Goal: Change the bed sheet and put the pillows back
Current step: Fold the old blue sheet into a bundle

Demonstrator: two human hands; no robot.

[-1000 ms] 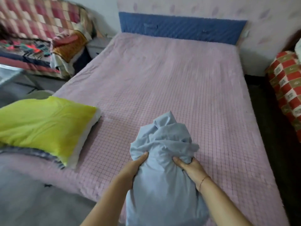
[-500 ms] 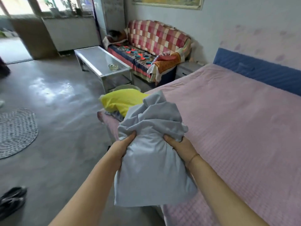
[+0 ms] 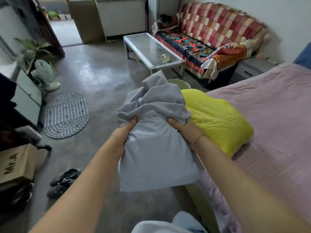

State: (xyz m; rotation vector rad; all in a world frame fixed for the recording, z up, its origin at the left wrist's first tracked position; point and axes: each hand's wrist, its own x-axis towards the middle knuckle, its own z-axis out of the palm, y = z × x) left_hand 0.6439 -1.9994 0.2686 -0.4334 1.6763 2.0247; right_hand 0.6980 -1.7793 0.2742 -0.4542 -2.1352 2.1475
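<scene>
A bunched light grey-blue sheet (image 3: 156, 148) hangs in the air over the floor, beside the bed's corner. My left hand (image 3: 123, 133) grips its left side and my right hand (image 3: 185, 130) grips its right side, both just below the crumpled top. A yellow pillow (image 3: 217, 118) lies on the near corner of the bed (image 3: 272, 115), which is covered in pink quilted fabric. The blue headboard (image 3: 304, 56) shows at the far right edge.
A glass coffee table (image 3: 151, 49) and a checked sofa (image 3: 218, 27) stand ahead. A green bin (image 3: 180, 83) sits behind the sheet. On the grey floor lie an oval mat (image 3: 66, 115) and dark shoes (image 3: 64, 180). A cardboard box (image 3: 15, 165) and fan (image 3: 45, 73) are at left.
My view has swung left, away from the bed toward the room. Both hands keep the same grip on the sheet, which has moved from above the mattress to over the floor.
</scene>
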